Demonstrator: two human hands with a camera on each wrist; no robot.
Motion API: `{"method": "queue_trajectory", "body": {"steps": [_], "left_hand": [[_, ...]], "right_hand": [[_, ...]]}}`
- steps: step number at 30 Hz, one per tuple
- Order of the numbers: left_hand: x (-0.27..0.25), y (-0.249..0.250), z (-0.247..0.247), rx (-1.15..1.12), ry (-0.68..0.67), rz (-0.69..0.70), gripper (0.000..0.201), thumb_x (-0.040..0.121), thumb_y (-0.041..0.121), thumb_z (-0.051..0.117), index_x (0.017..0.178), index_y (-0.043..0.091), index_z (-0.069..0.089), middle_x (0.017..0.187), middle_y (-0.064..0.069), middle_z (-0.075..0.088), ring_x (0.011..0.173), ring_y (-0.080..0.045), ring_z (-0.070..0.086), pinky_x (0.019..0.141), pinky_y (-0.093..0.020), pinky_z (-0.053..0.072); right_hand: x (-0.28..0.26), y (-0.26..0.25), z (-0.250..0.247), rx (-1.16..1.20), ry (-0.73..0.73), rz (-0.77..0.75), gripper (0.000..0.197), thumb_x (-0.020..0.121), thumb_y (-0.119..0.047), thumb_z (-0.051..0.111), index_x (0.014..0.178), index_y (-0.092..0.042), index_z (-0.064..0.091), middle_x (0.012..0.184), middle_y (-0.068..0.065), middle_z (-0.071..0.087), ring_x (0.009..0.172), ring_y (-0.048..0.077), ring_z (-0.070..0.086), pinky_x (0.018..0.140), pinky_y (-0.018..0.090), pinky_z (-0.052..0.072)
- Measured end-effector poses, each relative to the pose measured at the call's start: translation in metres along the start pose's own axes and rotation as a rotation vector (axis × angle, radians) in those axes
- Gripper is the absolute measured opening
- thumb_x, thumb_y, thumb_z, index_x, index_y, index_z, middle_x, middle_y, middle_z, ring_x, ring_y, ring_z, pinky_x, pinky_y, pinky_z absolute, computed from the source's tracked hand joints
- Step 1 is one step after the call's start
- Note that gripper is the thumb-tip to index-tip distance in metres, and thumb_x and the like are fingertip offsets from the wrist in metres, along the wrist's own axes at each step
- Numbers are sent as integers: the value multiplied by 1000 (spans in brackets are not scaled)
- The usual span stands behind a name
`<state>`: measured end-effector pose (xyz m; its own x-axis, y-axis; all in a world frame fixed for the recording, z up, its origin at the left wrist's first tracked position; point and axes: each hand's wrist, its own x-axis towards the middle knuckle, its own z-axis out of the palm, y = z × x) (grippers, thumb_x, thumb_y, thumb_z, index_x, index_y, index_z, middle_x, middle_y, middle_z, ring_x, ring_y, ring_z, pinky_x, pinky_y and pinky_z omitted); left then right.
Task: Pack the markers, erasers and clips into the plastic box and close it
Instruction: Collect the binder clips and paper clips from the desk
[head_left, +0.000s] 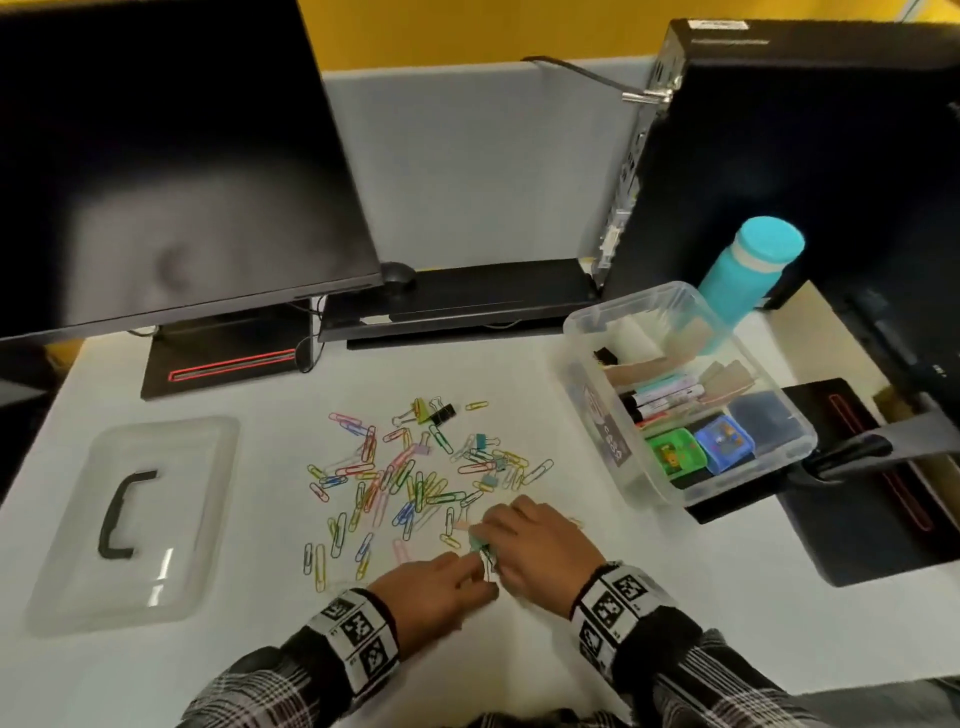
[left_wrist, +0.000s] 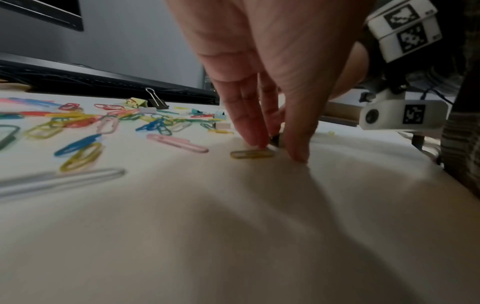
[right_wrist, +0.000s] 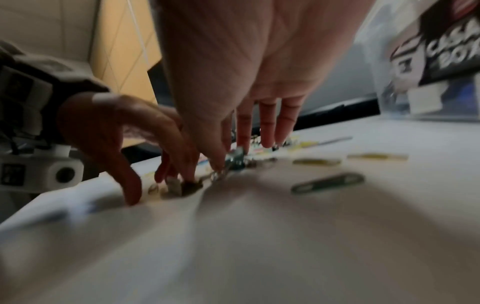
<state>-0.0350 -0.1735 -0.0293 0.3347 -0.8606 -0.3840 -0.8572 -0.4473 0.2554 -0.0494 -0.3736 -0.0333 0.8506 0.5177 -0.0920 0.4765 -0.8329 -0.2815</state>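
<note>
Many coloured paper clips (head_left: 410, 483) and a few binder clips (head_left: 441, 413) lie scattered mid-table. The clear plastic box (head_left: 587, 332) stands open at the right, holding markers (head_left: 665, 397) and green and blue erasers (head_left: 675, 454). Its lid (head_left: 130, 519) lies flat at the left. Both hands meet at the near edge of the pile. My right hand (head_left: 488, 540) pinches a teal binder clip (right_wrist: 233, 160) between thumb and forefinger. My left hand (left_wrist: 278, 150) has fingertips and thumb down on the table around a small dark binder clip (left_wrist: 275, 142), beside a yellow paper clip (left_wrist: 252, 153).
A monitor (head_left: 171, 156) and its stand (head_left: 223, 364) fill the back left, a keyboard (head_left: 462, 301) the back middle. A teal bottle (head_left: 748, 270) and a computer tower (head_left: 779, 145) stand behind the box. A second monitor stand (head_left: 872, 493) sits right.
</note>
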Motion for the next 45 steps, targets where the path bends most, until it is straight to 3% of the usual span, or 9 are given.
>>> {"method": "queue_trajectory", "body": {"steps": [6,11,17,20,23,28,35,42,45], "left_hand": [[5,-1,3,79,68,94,52,65,24,77,112,24,55,87,2,56,66,-13,57,41,-20,48],[8,-7,2,88,98,148,48,62,27,80,104,22,55,89,3,54,68,-13,55,41,-22,48],[-3,-11,-31,-386,233,-138,42,86,49,53,120,25,43,121,7,46,104,-10,48,89,-22,45],[-3,-21,-36,-631,303,-343,33,86,41,54,111,31,35,97,11,55,82,-6,54,74,-20,47],[5,-31,-32,-647,328,-457,28,85,29,51,106,30,33,81,10,49,67,-5,47,59,-22,39],[20,-35,-28,-585,279,-486,28,79,36,47,103,27,36,77,4,48,69,-14,46,63,-31,40],[32,-36,-28,-358,215,-402,30,88,28,50,117,24,45,111,-1,60,100,-20,55,85,-33,48],[34,-40,-20,-210,181,-301,27,94,16,45,120,17,50,117,-4,58,106,-22,52,88,-30,41],[35,-39,-21,-211,193,-277,24,94,16,44,117,13,49,117,-6,56,103,-23,52,86,-30,41]], "right_hand": [[12,-4,1,79,25,93,25,78,-29,59,103,-27,62,99,-8,62,89,14,56,70,26,49],[4,2,-15,757,228,495,19,85,-10,58,99,-23,59,99,-4,54,91,9,54,82,20,46],[-7,14,-34,1702,432,838,7,64,-4,47,65,-8,53,68,8,51,63,26,58,61,34,51],[-3,10,-32,1454,212,835,5,71,-11,48,70,-10,53,67,8,48,50,15,46,47,23,37],[1,3,-23,755,14,610,9,87,-19,53,95,-23,56,87,0,58,64,4,51,59,21,41],[8,-2,-9,163,-162,389,28,93,-21,44,121,-23,46,117,2,47,102,24,51,67,29,35],[0,4,-5,585,0,545,8,86,-30,53,90,-23,52,96,-4,50,80,11,51,73,29,46],[-3,10,-27,1620,92,716,16,72,2,41,82,-8,50,68,8,60,51,16,45,41,22,29],[-1,6,-22,1242,-17,636,11,75,-14,51,85,-16,55,69,0,54,55,10,45,51,24,36]]}}
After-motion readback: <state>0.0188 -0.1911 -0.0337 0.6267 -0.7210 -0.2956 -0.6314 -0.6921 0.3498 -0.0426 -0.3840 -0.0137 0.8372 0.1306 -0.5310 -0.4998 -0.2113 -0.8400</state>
